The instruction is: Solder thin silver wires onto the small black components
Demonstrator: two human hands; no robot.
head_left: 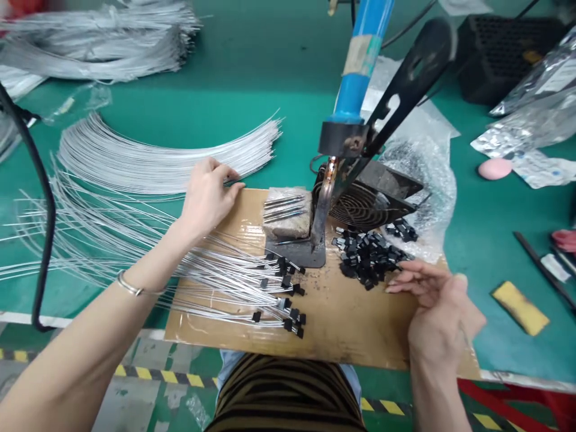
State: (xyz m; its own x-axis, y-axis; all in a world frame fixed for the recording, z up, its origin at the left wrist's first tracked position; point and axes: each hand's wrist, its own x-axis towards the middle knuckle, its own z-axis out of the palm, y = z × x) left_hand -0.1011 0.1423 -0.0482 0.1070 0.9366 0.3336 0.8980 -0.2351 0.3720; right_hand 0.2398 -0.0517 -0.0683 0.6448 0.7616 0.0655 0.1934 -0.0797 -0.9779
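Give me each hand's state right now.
Left hand: curled at the white wires; hold unclear.
Right hand: loosely open by the black connectors, nothing visibly held.

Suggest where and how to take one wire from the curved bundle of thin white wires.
From the curved bundle of thin white wires, I'd pinch one wire near its right-hand tip, coming from the near right. The tips fan out there, likely easier to separate than the tightly packed middle. The left hand is at the bundle's near edge, by that end.

A pink oval object (495, 168) lies beside silvery bags (540, 123).
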